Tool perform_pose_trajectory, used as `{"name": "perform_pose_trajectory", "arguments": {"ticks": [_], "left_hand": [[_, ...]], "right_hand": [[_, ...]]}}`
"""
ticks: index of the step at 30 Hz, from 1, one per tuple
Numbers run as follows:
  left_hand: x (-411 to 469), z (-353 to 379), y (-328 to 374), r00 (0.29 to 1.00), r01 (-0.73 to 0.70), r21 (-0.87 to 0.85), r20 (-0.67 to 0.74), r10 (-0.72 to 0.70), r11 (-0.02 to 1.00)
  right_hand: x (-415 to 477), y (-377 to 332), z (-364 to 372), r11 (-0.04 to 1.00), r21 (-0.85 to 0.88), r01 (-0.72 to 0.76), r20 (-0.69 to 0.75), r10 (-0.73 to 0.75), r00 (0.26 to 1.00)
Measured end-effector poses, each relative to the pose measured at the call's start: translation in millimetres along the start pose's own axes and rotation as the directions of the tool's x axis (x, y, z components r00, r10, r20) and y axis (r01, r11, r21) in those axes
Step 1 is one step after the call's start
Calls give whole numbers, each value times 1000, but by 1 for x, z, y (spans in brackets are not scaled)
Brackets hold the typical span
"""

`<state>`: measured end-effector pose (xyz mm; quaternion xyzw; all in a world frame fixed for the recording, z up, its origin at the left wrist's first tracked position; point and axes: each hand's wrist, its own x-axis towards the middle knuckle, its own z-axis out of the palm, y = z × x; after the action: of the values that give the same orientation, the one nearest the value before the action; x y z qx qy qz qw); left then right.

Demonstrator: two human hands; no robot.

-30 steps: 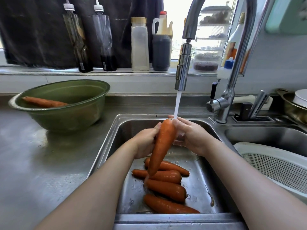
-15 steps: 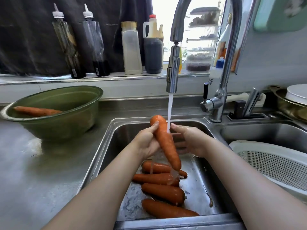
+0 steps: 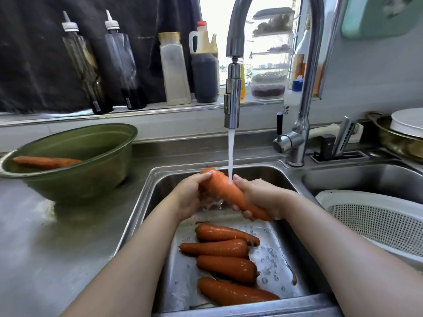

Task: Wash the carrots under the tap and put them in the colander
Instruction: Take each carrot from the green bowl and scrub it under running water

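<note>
Water runs from the tap (image 3: 232, 104) onto an orange carrot (image 3: 225, 189) held slanting over the left sink (image 3: 158, 193). My left hand (image 3: 191, 196) grips its thick upper end. Lower down, my right hand (image 3: 257, 196) wraps round the thin end. Several more carrots (image 3: 225, 266) lie wet on the sink floor below. The white colander (image 3: 375, 221) sits in the right basin. One carrot (image 3: 45, 161) lies in the green bowl (image 3: 91, 179) on the left counter.
Sauce bottles (image 3: 128, 65) and jars line the window ledge behind the tap. A knife holder (image 3: 338, 143) stands behind the right basin, with a metal pot (image 3: 398, 138) and white lid at far right. Wet steel counter (image 3: 45, 248) stretches left of the sink.
The carrot has swung from hanging tip-down to slanting down to the right. My right hand has slid down to its thin end; my left hand stays at the thick end.
</note>
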<state>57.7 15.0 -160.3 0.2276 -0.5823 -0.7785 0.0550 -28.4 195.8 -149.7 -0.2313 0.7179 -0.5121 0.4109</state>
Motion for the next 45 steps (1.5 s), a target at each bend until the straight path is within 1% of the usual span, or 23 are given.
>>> {"name": "perform_pose_trajectory", "arguments": {"ticks": [2,3,5,7,9,10,12,14,16,18,21,23,26,29,30,34,36,38,40,41,42,43,45], "left_hand": [[4,-7,-2,999,-34,119,-4,35,992],[5,-8,-2,999,-51,136,-11,53,989],[4,-5,0,993,-74,107,-86,84,991],[7,-5,1,976,-88,74,-193,101,993],[7,-7,3,960,-93,73,-260,109,993],[7,-10,4,958,-90,77,-265,108,993],[6,-11,2,974,-65,74,-211,79,995],[4,-8,1,992,-58,16,-114,60,998],[4,-7,1,997,-78,-42,-31,77,996],[7,-7,0,993,-121,-76,-7,120,990],[9,-4,-1,982,-174,11,-72,174,985],[11,-2,-4,975,-168,86,-135,179,982],[10,1,-4,957,-168,158,-209,200,973],[6,2,-1,950,-164,84,-255,180,983],[4,3,1,948,-156,75,-269,171,985],[1,2,2,921,-99,47,-373,109,994],[-1,-2,4,915,-75,-1,-398,68,997],[-5,-9,9,940,-45,-50,-340,25,998],[-12,-16,13,977,5,-44,-212,-14,999],[-15,-18,14,990,29,-15,-138,-31,999],[-18,-19,14,997,51,29,-63,-49,998],[-21,-19,14,998,63,100,18,-65,993],[-26,-16,10,980,57,282,169,-108,958]], "right_hand": [[2,2,2,999,-26,-25,-20,24,1000],[3,2,3,999,-22,-32,-14,32,999],[5,3,4,1000,21,-18,15,18,1000],[8,3,2,998,56,11,60,-14,998],[10,4,0,998,-6,64,99,-63,993],[12,6,-1,995,-50,84,98,-79,992],[13,8,2,988,-113,105,52,-100,994],[11,6,4,987,-141,81,-5,-83,997],[6,3,4,989,-146,31,-61,-40,997],[4,3,2,984,-178,29,-94,-46,995],[10,7,1,971,-224,78,-77,-98,992],[13,10,1,957,-267,112,-36,-126,991],[15,9,6,926,-358,122,-62,-154,986],[14,5,13,926,-354,132,-181,-207,962],[14,3,14,929,-344,139,-193,-214,958],[11,-2,6,934,-336,123,-114,-170,979],[8,0,-4,925,-366,107,-154,-174,973],[6,6,-12,930,-344,131,-229,-218,949],[8,9,-17,953,-215,212,-340,-276,899],[10,10,-18,961,-115,252,-400,-277,874],[12,10,-18,958,7,285,-436,-253,864],[14,9,-16,944,132,302,-438,-218,872],[17,8,-9,911,295,288,-389,-160,907]]}}
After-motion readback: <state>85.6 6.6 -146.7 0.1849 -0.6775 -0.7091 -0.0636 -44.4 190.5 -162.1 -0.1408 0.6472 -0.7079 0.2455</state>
